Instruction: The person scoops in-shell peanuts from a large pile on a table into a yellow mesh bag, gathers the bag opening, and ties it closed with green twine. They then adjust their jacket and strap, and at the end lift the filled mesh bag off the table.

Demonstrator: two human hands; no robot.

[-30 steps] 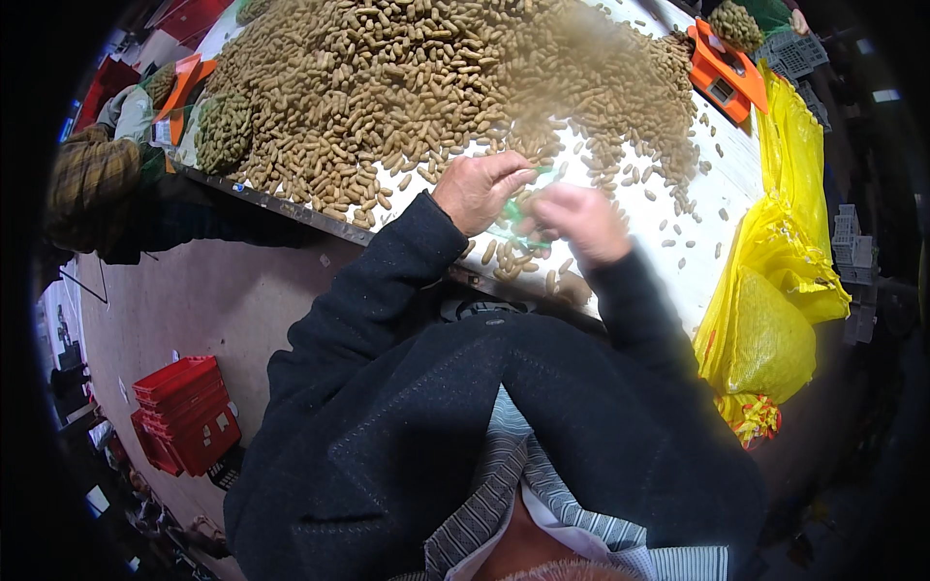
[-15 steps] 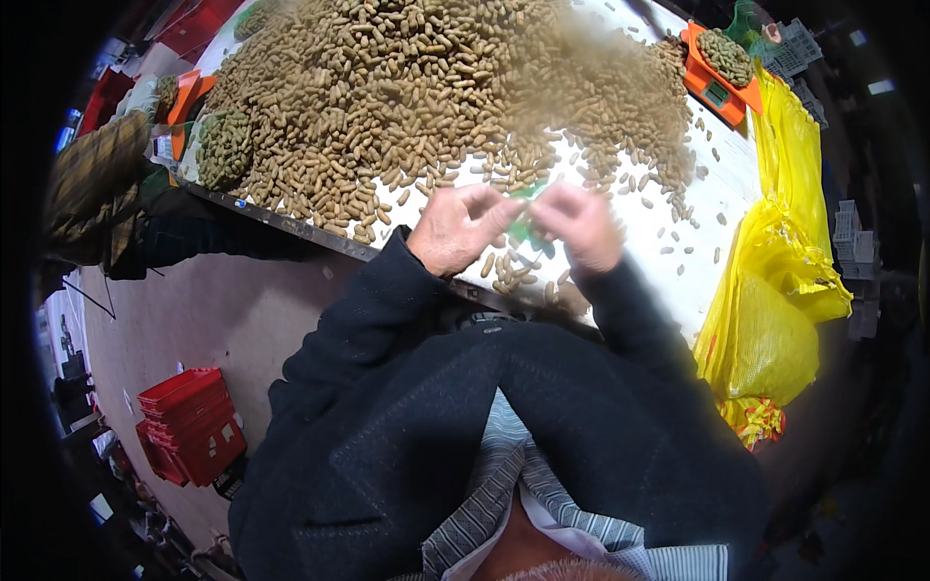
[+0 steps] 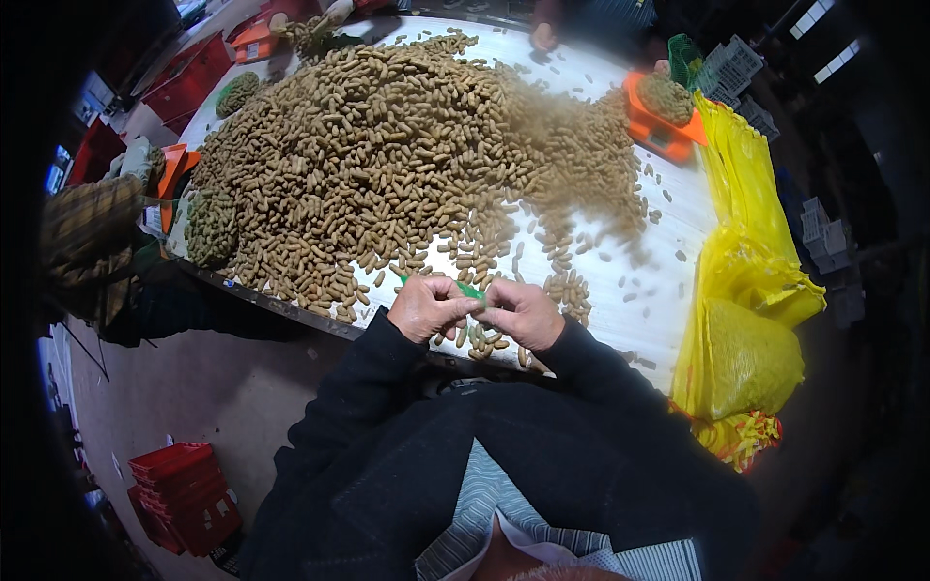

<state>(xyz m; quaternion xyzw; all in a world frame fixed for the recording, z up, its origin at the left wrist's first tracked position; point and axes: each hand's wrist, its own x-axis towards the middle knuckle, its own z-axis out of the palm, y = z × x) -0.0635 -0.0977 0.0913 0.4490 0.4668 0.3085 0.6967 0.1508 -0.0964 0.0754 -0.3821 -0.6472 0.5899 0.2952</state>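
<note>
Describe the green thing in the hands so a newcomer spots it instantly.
Start at the big heap of tan pods on the white table. At its near edge, the left hand and right hand meet around a green strip, the only bright green among tan pods.

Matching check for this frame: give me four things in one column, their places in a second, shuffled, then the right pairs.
Things:
1. green strip
2. yellow sack
3. red crates
4. orange scale

Places:
A. on the floor, lower left
B. between left hand and right hand
C. hanging off the table's right edge
D. on the table, far right

Pairs: 1-B, 2-C, 3-A, 4-D
</note>
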